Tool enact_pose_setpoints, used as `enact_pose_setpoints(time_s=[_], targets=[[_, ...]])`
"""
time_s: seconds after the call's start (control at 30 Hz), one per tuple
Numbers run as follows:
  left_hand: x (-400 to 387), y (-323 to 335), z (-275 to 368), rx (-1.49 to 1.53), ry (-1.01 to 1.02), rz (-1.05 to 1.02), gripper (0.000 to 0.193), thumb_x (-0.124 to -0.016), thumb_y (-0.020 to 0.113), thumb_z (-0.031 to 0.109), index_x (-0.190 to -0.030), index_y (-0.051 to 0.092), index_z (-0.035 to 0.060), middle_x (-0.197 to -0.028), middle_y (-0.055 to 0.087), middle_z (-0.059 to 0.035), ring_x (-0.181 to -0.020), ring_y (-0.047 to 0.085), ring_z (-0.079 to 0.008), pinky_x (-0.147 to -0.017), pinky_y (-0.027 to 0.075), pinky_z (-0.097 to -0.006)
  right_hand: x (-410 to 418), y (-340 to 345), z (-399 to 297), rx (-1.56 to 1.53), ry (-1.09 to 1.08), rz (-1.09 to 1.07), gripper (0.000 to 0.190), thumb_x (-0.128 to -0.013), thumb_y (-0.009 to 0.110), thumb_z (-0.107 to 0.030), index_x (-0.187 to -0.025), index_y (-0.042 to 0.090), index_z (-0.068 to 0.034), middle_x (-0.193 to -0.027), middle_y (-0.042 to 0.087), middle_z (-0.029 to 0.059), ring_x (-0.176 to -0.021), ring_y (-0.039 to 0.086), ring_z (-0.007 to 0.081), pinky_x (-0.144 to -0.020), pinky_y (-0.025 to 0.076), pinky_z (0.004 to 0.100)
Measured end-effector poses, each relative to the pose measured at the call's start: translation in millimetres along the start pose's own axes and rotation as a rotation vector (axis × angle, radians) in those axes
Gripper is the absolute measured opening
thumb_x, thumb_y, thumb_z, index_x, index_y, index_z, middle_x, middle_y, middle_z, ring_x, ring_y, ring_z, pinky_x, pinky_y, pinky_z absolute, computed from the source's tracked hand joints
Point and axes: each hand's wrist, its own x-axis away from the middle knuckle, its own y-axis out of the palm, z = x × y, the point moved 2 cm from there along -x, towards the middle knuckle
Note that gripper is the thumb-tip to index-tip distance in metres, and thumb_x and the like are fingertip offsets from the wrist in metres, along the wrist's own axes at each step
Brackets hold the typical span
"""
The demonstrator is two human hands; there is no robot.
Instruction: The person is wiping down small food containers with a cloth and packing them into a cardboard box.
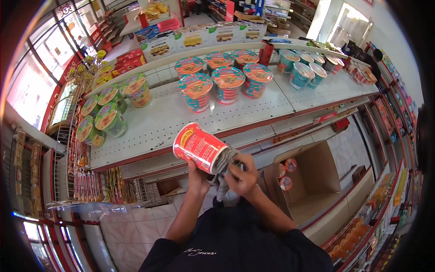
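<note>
My left hand (198,178) grips a red and white instant noodle cup (200,147) tipped on its side, its bottom turned towards my right hand. A crumpled grey cloth (225,163) is bunched in my right hand (244,174) and pressed against the cup's bottom. Both hands are in front of the perforated white shelf (156,120). On that shelf stand several orange and teal noodle cups (227,83) in two rows. Several green noodle cups (110,119) form a group to the left, and teal cups (301,74) stand to the right.
An open cardboard carton (314,176) with a few cups (290,165) inside is at my lower right. Boxed goods (193,39) line the back of the shelf. Hanging packets (88,185) crowd the left end. Stocked shelves (360,227) run along the right.
</note>
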Motion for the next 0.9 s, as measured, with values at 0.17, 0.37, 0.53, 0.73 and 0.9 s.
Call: enact_pose_setpoints(time_s=[0.17, 0.37, 0.53, 0.73, 0.9], targets=[[-17, 8, -22, -0.113, 0.050, -0.016, 0.096, -0.078, 0.062, 0.078, -0.145, 0.041, 0.0121, -0.141, 0.053, -0.0062, -0.132, 0.051, -0.0250, -0.110, 0.040, -0.0441, -14, -18, 6, 0.000, 0.089, 0.073, 0.037, -0.066, 0.079, -0.003, -0.102, 0.073, -0.001, -0.109, 0.061, 0.0182, -0.093, 0.062, 0.0327, -0.077, 0.053, 0.0386], [-34, 26, -40, 0.026, -0.032, -0.050, 0.099, -0.077, 0.064, 0.079, -0.145, 0.040, 0.0111, -0.139, 0.055, -0.0060, -0.130, 0.054, -0.0243, -0.109, 0.043, -0.0438, -7, -42, 31, -0.014, 0.042, -0.065, 0.035, -0.068, 0.079, -0.004, -0.102, 0.072, -0.002, -0.107, 0.061, 0.0163, -0.094, 0.062, 0.0303, -0.078, 0.053, 0.0371], [-47, 29, -68, -0.097, 0.042, -0.193, 0.095, -0.080, 0.062, 0.076, -0.148, 0.037, 0.0135, -0.144, 0.050, -0.0039, -0.134, 0.049, -0.0231, -0.110, 0.040, -0.0440, -20, -55, 45, -0.061, 0.291, 0.114, 0.032, -0.076, 0.074, -0.003, -0.106, 0.063, 0.000, -0.103, 0.060, 0.0183, -0.092, 0.061, 0.0321, -0.081, 0.051, 0.0375], [-70, 44, -69, -0.073, 0.182, -0.046, 0.072, -0.083, 0.081, 0.028, -0.139, 0.042, 0.0047, -0.131, 0.058, -0.0071, -0.118, 0.061, -0.0209, -0.101, 0.050, -0.0396, -9, -83, 69, -0.297, 0.405, -0.342, 0.030, -0.081, 0.067, -0.003, -0.109, 0.057, 0.000, -0.102, 0.059, 0.0163, -0.091, 0.058, 0.0276, -0.084, 0.047, 0.0344], [-79, 59, -59, -0.516, 0.249, -0.172, 0.083, -0.069, 0.089, 0.000, -0.137, 0.041, -0.0007, -0.131, 0.056, -0.0122, -0.117, 0.061, -0.0215, -0.102, 0.051, -0.0391, 27, -120, 117, -0.260, 0.534, -0.243, 0.027, -0.083, 0.055, 0.002, -0.110, 0.054, 0.002, -0.102, 0.056, 0.0129, -0.095, 0.056, 0.0227, -0.088, 0.044, 0.0305]])
